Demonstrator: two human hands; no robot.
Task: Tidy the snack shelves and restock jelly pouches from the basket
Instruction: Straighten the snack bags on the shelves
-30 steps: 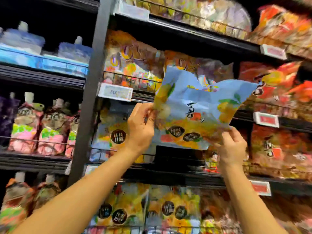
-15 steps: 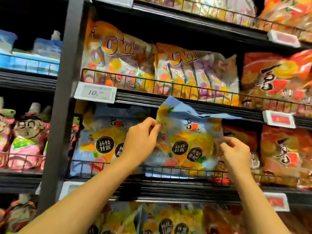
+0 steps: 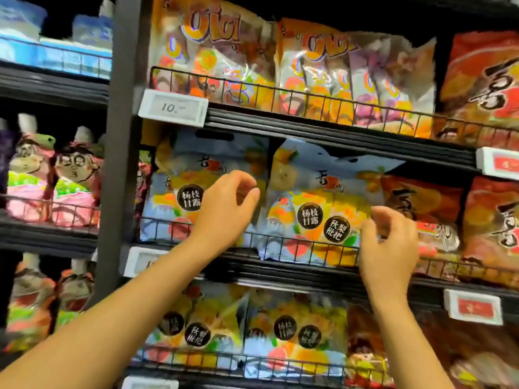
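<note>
Far left, behind a wire rail: spouted cartoon-face jelly pouches (image 3: 74, 181), upright, then a dark shelf post (image 3: 120, 153). On the middle shelf, just right of the post, a pale-blue fruit jelly bag (image 3: 174, 189) standing behind the wire front rail (image 3: 280, 244). Left hand (image 3: 227, 204) in front of that bag, fingers loosely curled, gripping nothing. Beside it a second pale-blue jelly bag (image 3: 317, 197), top edge bent under the shelf above, bottom behind the rail. Right hand (image 3: 389, 242) at that bag's right edge, fingers half-curled and blurred; cannot tell if pinching it. Further right, red-orange snack bags (image 3: 494, 220). Above, Oioi bags (image 3: 213, 57) and a price tag (image 3: 174, 108) reading 10.
</note>
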